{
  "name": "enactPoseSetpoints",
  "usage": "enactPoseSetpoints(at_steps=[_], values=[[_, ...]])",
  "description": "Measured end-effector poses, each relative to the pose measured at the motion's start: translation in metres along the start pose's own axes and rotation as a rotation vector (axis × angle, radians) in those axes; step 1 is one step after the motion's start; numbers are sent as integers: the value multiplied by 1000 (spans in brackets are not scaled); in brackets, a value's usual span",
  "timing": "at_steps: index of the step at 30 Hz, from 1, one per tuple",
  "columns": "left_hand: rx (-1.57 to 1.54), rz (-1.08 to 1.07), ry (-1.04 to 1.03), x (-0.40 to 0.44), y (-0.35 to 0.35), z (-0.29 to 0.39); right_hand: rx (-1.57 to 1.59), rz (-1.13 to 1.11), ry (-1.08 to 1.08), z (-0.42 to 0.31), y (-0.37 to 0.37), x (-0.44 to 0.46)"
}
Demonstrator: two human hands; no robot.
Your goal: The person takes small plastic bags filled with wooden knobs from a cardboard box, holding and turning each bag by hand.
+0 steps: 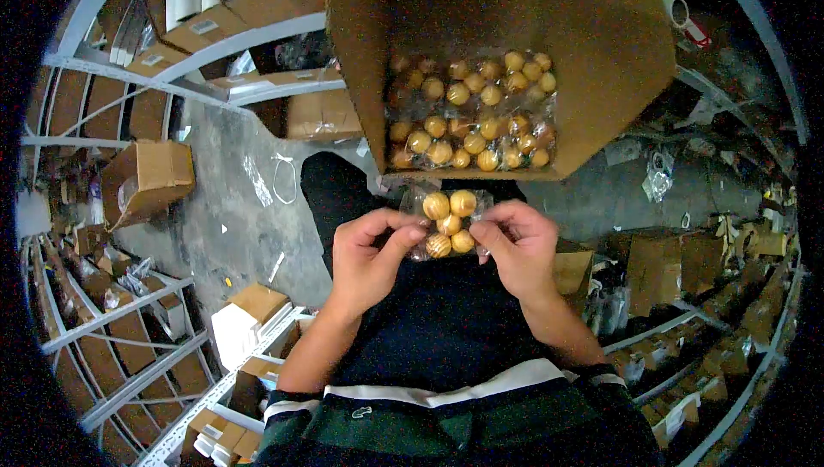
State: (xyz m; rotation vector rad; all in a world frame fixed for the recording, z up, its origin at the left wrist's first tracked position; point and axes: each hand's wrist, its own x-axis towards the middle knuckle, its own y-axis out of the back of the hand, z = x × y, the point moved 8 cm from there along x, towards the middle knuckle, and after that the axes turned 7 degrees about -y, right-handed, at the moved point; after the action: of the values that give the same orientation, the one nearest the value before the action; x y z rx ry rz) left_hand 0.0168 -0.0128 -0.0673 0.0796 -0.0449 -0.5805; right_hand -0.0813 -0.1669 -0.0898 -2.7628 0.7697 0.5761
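packet (449,224) of five yellowish balls, clear film, is in hand just below the open carton (605,63), left hand (365,265) fingers clamped on its left edge, right hand (525,252) fingers clamped on its right. step looks like a two-handed hold with the film spread (more similar balls (490,94) lie bagged inside the carton). any move from here calls for both edges kept pinched, probably, since loose film could sag and bunch the balls.
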Motion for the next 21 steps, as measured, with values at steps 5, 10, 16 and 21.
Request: enactPoseSetpoints(at_steps=[5,10,16,21], values=[[111,-26,-139,8,2,23,74,32,274,-19,12,-9],[275,-95,-399,19,-14,80,-132,170,551,-42,31,-23],[342,-176,-477,38,-43,106,-22,124,487,-31,58,-20],[370,-218,-429,47,-60,111,-11,80,473,-32,68,-13]])
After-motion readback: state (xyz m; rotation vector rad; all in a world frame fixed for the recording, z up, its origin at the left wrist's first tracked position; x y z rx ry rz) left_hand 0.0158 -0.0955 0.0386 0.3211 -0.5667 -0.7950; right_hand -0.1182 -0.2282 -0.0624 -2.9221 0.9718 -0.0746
